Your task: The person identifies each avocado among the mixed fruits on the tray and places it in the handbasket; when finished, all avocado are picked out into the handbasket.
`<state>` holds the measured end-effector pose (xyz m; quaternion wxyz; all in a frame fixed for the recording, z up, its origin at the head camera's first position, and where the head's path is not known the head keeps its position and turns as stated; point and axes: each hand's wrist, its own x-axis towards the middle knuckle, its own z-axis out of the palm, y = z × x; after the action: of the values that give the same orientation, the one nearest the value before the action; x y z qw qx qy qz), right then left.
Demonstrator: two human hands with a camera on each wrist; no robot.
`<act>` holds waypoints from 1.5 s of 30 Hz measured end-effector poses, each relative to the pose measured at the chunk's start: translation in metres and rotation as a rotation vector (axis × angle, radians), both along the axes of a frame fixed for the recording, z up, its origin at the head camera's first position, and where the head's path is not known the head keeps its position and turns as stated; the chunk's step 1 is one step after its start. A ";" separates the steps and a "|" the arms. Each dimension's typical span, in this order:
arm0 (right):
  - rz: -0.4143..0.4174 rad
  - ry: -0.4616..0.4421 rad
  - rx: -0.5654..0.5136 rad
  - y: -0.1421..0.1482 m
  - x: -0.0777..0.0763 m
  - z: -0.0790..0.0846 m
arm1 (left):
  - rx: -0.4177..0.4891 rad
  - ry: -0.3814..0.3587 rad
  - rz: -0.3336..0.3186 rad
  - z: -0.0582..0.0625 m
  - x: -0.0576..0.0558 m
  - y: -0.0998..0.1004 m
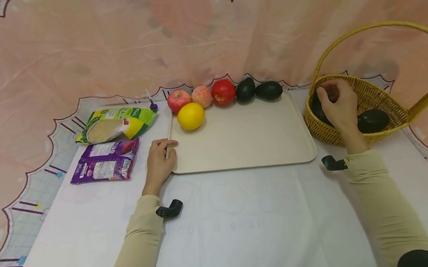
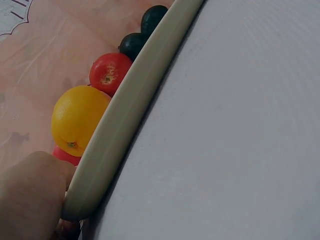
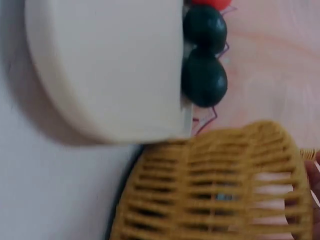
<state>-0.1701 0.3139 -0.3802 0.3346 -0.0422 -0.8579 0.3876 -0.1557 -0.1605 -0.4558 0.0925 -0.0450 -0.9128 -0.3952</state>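
My left hand (image 1: 161,161) grips the left edge of a cream tray (image 1: 242,143), also seen edge-on in the left wrist view. Inside a wicker basket (image 1: 377,85) at the right, my right hand (image 1: 339,104) has its fingers bent beside a dark green avocado (image 1: 317,108). Part of that avocado lies under the hand, so a hold on it cannot be made out. Another avocado (image 1: 373,121) rests in the basket to the hand's right. In the right wrist view the basket's wall (image 3: 215,185) covers most of the hand.
Along the tray's back edge are an apple (image 1: 178,101), a peach (image 1: 202,96), a red tomato-like fruit (image 1: 223,92) and two avocados (image 1: 269,91). A lemon-yellow fruit (image 1: 191,116) sits in front. Left lie a green-yellow bag (image 1: 120,123) and a purple packet (image 1: 105,162). The basket's handle (image 1: 378,26) arches high.
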 end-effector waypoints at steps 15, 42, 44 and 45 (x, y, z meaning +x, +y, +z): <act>0.147 0.076 0.055 -0.030 -0.018 -0.001 | 0.008 -0.003 0.000 0.000 0.000 0.000; 0.250 -0.131 0.085 -0.055 -0.062 -0.011 | 0.011 -0.005 0.008 0.001 0.001 0.001; 0.276 -0.171 0.089 -0.056 -0.068 -0.011 | 0.013 -0.008 0.010 0.002 0.001 0.001; 0.291 -0.197 0.094 -0.057 -0.070 -0.011 | 0.014 -0.008 0.012 0.002 0.001 0.001</act>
<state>-0.2402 0.2572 -0.3914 0.1909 0.0602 -0.9008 0.3854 -0.1549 -0.1595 -0.4540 0.0917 -0.0371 -0.9107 -0.4011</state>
